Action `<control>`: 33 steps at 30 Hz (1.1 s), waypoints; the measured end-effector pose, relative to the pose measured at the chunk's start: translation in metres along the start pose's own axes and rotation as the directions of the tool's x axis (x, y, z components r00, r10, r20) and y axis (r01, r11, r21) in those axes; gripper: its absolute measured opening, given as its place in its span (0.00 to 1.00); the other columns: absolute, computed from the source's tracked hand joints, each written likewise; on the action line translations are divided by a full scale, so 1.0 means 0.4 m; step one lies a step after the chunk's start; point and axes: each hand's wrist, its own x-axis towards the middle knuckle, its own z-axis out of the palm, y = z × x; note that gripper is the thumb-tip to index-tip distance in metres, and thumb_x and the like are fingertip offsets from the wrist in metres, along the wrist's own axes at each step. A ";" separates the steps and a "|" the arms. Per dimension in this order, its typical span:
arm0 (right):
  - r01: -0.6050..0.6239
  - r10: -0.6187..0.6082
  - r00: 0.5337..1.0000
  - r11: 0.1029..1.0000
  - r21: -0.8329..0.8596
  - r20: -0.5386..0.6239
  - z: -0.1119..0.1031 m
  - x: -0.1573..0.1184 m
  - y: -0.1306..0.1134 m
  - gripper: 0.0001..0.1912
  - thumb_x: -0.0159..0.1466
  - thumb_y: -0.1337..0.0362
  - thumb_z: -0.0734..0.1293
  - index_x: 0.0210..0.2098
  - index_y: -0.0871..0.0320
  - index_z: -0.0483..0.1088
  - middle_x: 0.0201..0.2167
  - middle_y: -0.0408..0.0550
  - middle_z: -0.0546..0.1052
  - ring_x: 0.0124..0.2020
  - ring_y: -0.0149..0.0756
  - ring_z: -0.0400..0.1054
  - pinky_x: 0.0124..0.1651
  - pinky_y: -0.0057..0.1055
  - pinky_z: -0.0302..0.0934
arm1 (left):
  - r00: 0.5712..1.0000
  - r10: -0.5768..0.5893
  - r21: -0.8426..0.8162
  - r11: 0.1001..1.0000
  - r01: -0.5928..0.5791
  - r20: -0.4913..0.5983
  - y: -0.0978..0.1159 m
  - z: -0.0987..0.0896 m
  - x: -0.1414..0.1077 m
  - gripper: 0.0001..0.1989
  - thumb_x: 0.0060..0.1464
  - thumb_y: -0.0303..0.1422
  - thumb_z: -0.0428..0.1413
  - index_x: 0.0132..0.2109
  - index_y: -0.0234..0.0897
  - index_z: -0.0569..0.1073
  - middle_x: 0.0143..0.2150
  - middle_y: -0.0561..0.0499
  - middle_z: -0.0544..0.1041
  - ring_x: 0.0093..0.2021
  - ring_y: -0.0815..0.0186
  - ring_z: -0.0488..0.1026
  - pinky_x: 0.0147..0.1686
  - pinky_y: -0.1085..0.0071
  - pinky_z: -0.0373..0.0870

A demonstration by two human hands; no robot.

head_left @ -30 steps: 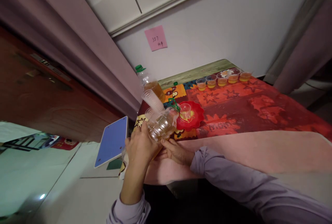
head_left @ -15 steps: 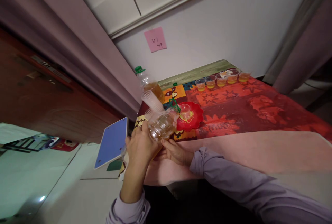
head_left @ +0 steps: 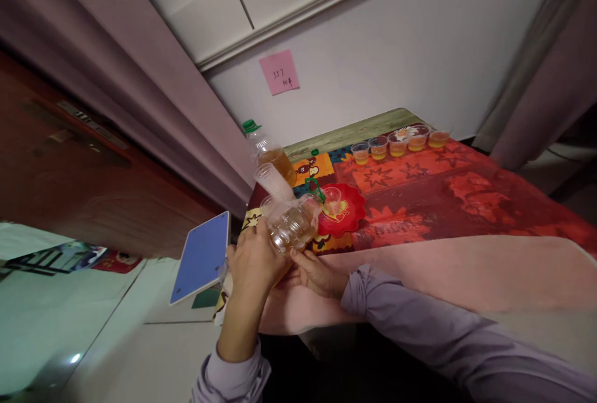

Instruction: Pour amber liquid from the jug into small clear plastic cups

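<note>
A clear plastic bottle (head_left: 291, 229) with amber liquid lies tilted between my hands, its neck over a red scalloped plate (head_left: 354, 213). My left hand (head_left: 256, 254) is wrapped round its near side. My right hand (head_left: 314, 273) supports it from below, the fingers partly hidden under the bottle. A clear plastic cup (head_left: 332, 199) stands on the plate by the bottle's mouth; whether liquid is flowing into it I cannot make out. The green loop (head_left: 314, 189) sits at the bottle's neck. Just behind the bottle leans a stack of clear cups (head_left: 274, 182).
Another bottle (head_left: 275, 157) with a green cap stands at the back left. A row of several cups (head_left: 398, 145) with amber liquid lines the table's far edge. A small green cap (head_left: 314, 152) lies near the back. A blue stool-like board (head_left: 201, 258) is left of the table.
</note>
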 end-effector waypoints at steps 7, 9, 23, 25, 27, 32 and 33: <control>-0.002 0.002 1.000 1.000 -0.019 0.008 0.000 0.000 -0.002 0.36 0.68 0.32 0.74 0.60 0.53 0.73 0.52 0.53 0.86 0.48 0.45 0.85 0.58 0.51 0.78 | 1.000 -0.001 0.016 1.000 0.001 -0.008 0.000 0.001 0.002 0.37 0.61 0.42 0.61 0.74 0.39 0.65 0.64 0.33 0.81 0.66 0.39 0.77 0.62 0.46 0.70; -0.002 0.002 1.000 1.000 -0.020 0.008 0.001 0.000 -0.004 0.37 0.68 0.31 0.74 0.60 0.53 0.73 0.52 0.54 0.86 0.48 0.45 0.85 0.59 0.51 0.78 | 1.000 -0.004 0.018 1.000 0.004 -0.008 0.002 -0.001 0.001 0.37 0.61 0.42 0.61 0.74 0.39 0.65 0.64 0.33 0.80 0.66 0.39 0.77 0.62 0.47 0.70; -0.006 0.006 1.000 1.000 -0.023 0.000 0.000 0.001 0.000 0.36 0.70 0.33 0.73 0.62 0.54 0.71 0.53 0.55 0.86 0.50 0.47 0.85 0.58 0.52 0.79 | 1.000 0.018 -0.002 1.000 -0.018 -0.018 0.000 -0.004 -0.002 0.36 0.60 0.41 0.60 0.73 0.39 0.65 0.63 0.31 0.81 0.66 0.38 0.77 0.62 0.45 0.70; -0.005 0.006 1.000 1.000 -0.028 0.006 0.000 0.001 0.000 0.35 0.71 0.34 0.73 0.62 0.54 0.71 0.53 0.55 0.85 0.51 0.47 0.84 0.58 0.52 0.78 | 1.000 0.015 0.002 1.000 -0.015 -0.013 0.001 -0.005 -0.002 0.35 0.60 0.41 0.60 0.72 0.38 0.66 0.63 0.31 0.81 0.66 0.37 0.77 0.62 0.45 0.70; -0.003 0.003 1.000 1.000 -0.029 0.012 0.001 0.001 -0.002 0.35 0.71 0.33 0.73 0.62 0.53 0.71 0.53 0.55 0.85 0.51 0.47 0.84 0.58 0.52 0.78 | 1.000 0.013 0.000 1.000 -0.013 -0.011 0.002 -0.006 -0.004 0.34 0.61 0.41 0.60 0.71 0.38 0.66 0.63 0.31 0.81 0.67 0.36 0.77 0.62 0.44 0.70; -0.001 0.002 1.000 1.000 -0.023 0.016 0.004 -0.001 -0.007 0.36 0.70 0.32 0.73 0.61 0.54 0.71 0.53 0.54 0.85 0.48 0.45 0.84 0.58 0.52 0.78 | 1.000 0.027 -0.017 0.999 -0.027 -0.013 0.003 -0.011 -0.007 0.32 0.64 0.42 0.60 0.70 0.37 0.67 0.64 0.28 0.80 0.67 0.34 0.77 0.62 0.41 0.70; -0.002 0.002 1.000 1.000 -0.026 0.019 0.005 -0.001 -0.008 0.36 0.70 0.32 0.73 0.61 0.54 0.71 0.53 0.54 0.85 0.48 0.45 0.84 0.59 0.51 0.78 | 1.000 0.027 -0.018 0.999 -0.027 -0.010 0.003 -0.012 -0.008 0.31 0.64 0.42 0.60 0.70 0.37 0.67 0.64 0.29 0.80 0.67 0.34 0.77 0.62 0.42 0.70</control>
